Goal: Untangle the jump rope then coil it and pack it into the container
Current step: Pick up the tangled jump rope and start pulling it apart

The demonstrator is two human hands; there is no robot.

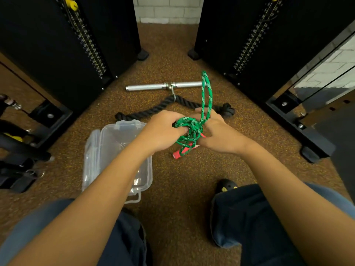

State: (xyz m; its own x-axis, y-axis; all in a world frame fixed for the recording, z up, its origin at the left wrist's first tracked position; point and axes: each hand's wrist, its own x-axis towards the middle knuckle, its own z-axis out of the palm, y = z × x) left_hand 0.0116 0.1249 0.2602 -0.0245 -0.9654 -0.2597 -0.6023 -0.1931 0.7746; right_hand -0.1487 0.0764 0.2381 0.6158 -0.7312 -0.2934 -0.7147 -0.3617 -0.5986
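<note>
a strip of brown speckled rubber floor [172,179] runs between two black weight-stack columns, one on the left [57,45] and one on the right [249,35]. their feet narrow the room toward a white brick wall [167,8] at the far end. the widest open floor lies near the person's knees.

above this floor the green braided jump rope [189,127] is held in the air as a tight tangle between both hands. the left hand [163,129] has its grip curled into the knot, one finger hooked through the loops. the right hand [221,135] has its grip closed on strands at the knot's right side, and a long double loop rises from there. a red handle [183,151] hangs below the tangle.

the clear plastic container [115,146] sits open on the floor just left of the hands, under the left forearm. beyond the hands lie a thick black rope [153,110] and a short silver metal bar [148,86], linked by a clip. a black shoe [226,186] rests near the right knee.
</note>
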